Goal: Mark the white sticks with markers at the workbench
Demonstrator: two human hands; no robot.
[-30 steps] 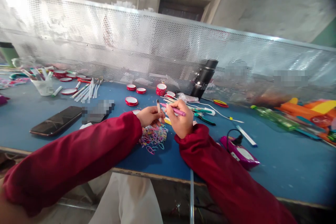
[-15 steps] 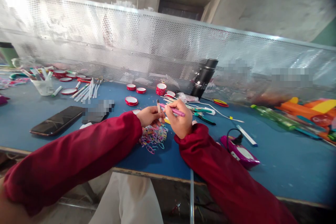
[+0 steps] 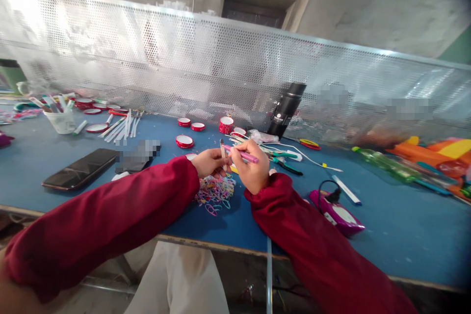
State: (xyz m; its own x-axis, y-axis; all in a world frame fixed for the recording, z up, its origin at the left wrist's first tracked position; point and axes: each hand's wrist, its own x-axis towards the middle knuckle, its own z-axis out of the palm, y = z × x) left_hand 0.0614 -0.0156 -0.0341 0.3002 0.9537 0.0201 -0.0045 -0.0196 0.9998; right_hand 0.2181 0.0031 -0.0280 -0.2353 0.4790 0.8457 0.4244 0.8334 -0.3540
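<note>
"Hardly anything is shifting since the earlier frame. Risk?"

"Left grip (image 3: pixel 210 162) is pinching the pale stick (image 3: pixel 222 149), right grip (image 3: pixel 253 169) the purple pen (image 3: pixel 248 156), near the band pile (image 3: pixel 215 192); slackening could be dropping either."

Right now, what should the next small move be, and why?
Probably hold the pale stick steady in the left hand: the right hand has the pink pen-like tool angled toward it, tip near its upper end, though contact is unclear.
</note>
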